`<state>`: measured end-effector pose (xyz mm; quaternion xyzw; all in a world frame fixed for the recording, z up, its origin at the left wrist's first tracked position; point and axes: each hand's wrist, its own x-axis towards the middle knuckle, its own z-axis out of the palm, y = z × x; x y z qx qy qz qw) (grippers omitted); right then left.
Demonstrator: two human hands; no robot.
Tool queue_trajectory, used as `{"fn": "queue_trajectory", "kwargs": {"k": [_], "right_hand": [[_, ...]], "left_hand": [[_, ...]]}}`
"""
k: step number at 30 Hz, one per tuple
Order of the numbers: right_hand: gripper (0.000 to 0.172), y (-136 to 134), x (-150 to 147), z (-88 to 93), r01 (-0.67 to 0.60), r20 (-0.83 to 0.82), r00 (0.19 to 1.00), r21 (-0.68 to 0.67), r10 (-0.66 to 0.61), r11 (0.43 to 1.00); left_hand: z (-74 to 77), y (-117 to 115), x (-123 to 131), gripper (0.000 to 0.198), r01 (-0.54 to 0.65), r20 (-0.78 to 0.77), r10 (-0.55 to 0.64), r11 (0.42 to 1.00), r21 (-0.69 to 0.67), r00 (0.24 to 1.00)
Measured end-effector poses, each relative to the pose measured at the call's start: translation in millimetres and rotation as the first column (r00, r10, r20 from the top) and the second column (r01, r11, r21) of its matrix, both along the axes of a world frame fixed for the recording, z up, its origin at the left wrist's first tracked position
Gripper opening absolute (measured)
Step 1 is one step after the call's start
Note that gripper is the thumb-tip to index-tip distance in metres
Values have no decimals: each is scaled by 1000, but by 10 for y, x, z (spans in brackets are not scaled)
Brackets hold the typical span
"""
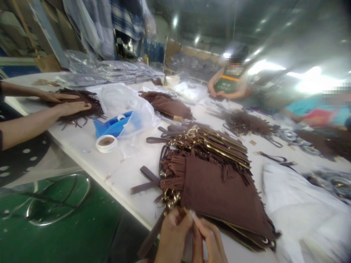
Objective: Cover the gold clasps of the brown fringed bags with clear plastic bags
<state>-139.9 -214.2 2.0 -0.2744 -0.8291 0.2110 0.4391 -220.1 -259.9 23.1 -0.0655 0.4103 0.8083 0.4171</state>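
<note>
On white table (117, 182), note fringed brown pouches (219, 193) stacked just beyond left hand (174, 233) and right hand (211, 237), with gold-coloured clips (171, 199) nearest left. Both curled, fingertips close together; cannot tell any grip. Appears mid-handling; cannot separate finished pouches from pending.

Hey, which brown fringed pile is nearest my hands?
The gold-trimmed pile just beyond your left hand and right hand; the other brown piles lie farther off.

The left hand (173, 235) and right hand (210, 237) are bare; near six o'clock shows a reddish sliver (146, 260), perhaps a sleeve.
</note>
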Motion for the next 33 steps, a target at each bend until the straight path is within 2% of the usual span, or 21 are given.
{"fn": "queue_trajectory", "kwargs": {"k": [3,5,11,14,16,20,22,25,27,30,33], "right_hand": [[22,-8,22,-16,-7,42,999,18,7,1000],[26,-19,45,-23,-8,90,996,61,2,998],[30,-65,50,13,1,216,974,298,-68,954],[30,-67,29,50,3,242,965,381,-103,925],[30,-60,22,62,0,255,960,410,-114,912],[32,-64,24,39,-26,280,953,446,-112,895],[31,-83,26,5,-31,284,952,451,-111,892],[30,-110,43,-60,-3,265,958,404,-114,915],[32,-109,68,-98,-3,249,966,297,-75,955],[35,-76,115,-115,-82,165,984,74,69,994],[35,-26,130,-57,-186,41,981,-93,191,978]], "left_hand": [[-62,-14,28,29,-61,162,42,992,113,986],[-80,-17,38,30,-69,221,38,989,133,975],[-120,-7,40,29,-88,260,56,990,110,964],[-151,-14,53,30,-105,178,94,993,52,979],[-160,-33,58,31,-103,62,104,994,-22,993],[-119,-119,48,31,-60,-243,9,977,-203,970],[-86,-168,33,30,-35,-302,-36,974,-225,953],[-57,-210,2,30,1,-283,-54,983,-185,958],[-59,-205,-19,29,11,-263,-54,987,-162,963],[-79,-160,-34,28,-13,-257,-28,987,-159,966],[-90,-115,-34,27,-45,-264,-3,984,-174,965]]}}
